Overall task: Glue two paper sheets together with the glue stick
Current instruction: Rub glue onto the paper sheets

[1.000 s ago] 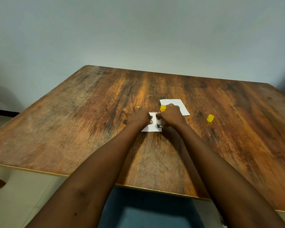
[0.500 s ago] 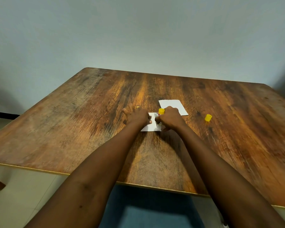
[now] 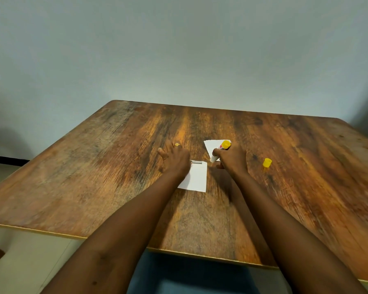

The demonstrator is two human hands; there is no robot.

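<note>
1. White glue stick with a yellow base point(image 3: 220, 150) is clamped in the right hand point(image 3: 232, 159), off the near white paper sheet point(image 3: 197, 176); exposed glue could smear the wooden desk point(image 3: 115, 166).
2. Left hand point(image 3: 175, 160) presses flat, fingers spread, on that sheet's left edge; lifting could shift it.
3. Far white sheet point(image 3: 211, 146) may misalign; the small yellow cap point(image 3: 267, 162) could roll.

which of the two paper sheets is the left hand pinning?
The near sheet, under the left hand. The far sheet lies untouched behind the glue stick in the right hand.
</note>
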